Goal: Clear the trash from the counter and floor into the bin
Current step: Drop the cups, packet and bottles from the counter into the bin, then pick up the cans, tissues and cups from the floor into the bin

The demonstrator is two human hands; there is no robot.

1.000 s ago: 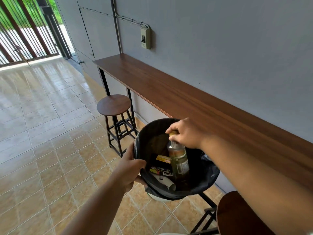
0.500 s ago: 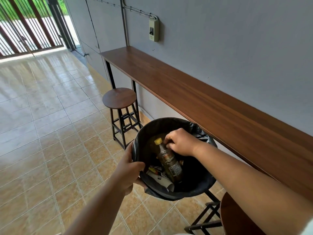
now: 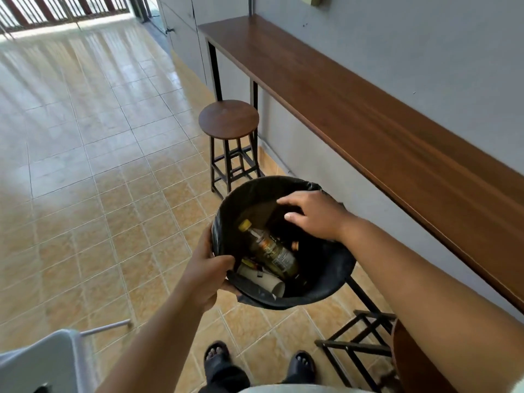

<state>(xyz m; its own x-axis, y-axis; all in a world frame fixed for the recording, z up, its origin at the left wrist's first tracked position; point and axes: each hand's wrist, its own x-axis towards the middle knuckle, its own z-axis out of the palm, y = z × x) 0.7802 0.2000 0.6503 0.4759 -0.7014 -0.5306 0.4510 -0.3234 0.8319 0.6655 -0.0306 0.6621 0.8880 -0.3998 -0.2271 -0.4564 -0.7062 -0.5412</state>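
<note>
Our right hand (image 3: 314,215) hovers over the mouth of the bin (image 3: 337,268) with its fingers (image 3: 286,200) loosely spread and slightly curled — they grip nothing. Just below and to the near-left of those fingertips lies the bottle (image 3: 269,249), inside the bin and clear of any touch. Its long axis runs diagonally: the yellow cap points up toward the far-left wall of the liner, the base sinks down toward the near side. Beside its base, nearer us, rests a pale rolled tube (image 3: 262,280), along with smaller scraps we cannot make out.

Our left hand (image 3: 205,275) is closed on the bin's near-left rim, thumb over the liner edge and fingers wrapped beneath, so it carries the bin off the floor. That hand is pinned to its job; the right one is the free one.

Outward from the fingers, the counter (image 3: 382,129) stretches to the right and away, and its visible top shows no litter. The tiled floor (image 3: 85,165) to the left also looks bare, with a round stool (image 3: 228,119) just beyond the bin.

We judge the bottle delivered. If any trash remains it lies out of view, and the right hand — already above the rim — need only lift away to reach it.
</note>
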